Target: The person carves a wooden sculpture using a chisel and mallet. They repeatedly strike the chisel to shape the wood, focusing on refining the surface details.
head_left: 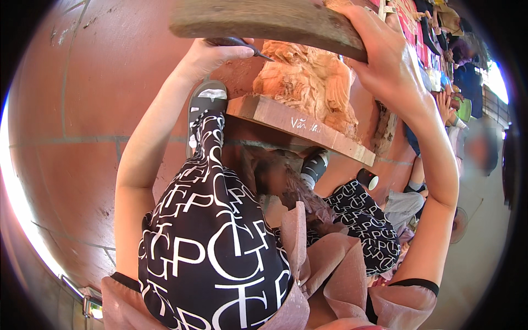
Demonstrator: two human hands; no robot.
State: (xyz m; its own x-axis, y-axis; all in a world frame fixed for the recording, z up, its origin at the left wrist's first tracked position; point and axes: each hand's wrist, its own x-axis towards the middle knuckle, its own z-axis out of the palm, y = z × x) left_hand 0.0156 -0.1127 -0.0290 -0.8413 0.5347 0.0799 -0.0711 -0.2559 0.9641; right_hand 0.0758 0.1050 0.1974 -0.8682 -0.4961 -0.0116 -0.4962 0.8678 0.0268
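Note:
In my left hand point(206, 58) is a dark-handled chisel point(242, 45), its thin metal tip at the left side of the carved wooden figure point(300, 82). That carving has deep folds and rough ridges and rises from a thick rectangular wooden base point(300, 124) with handwriting on its near face. My right hand point(385, 55) is closed round the right end of a long, slightly curved piece of wood point(269, 22). This piece crosses above the chisel and hides the top of the carving. Part of my left hand's fingers lies behind it.
My sandalled foot point(208, 99) rests left of the base on the red tiled floor point(93, 99). A rough wooden piece point(385, 129) lies right of the carving, with a dark cup-like object point(367, 179) nearer. Several other people sit along the right side.

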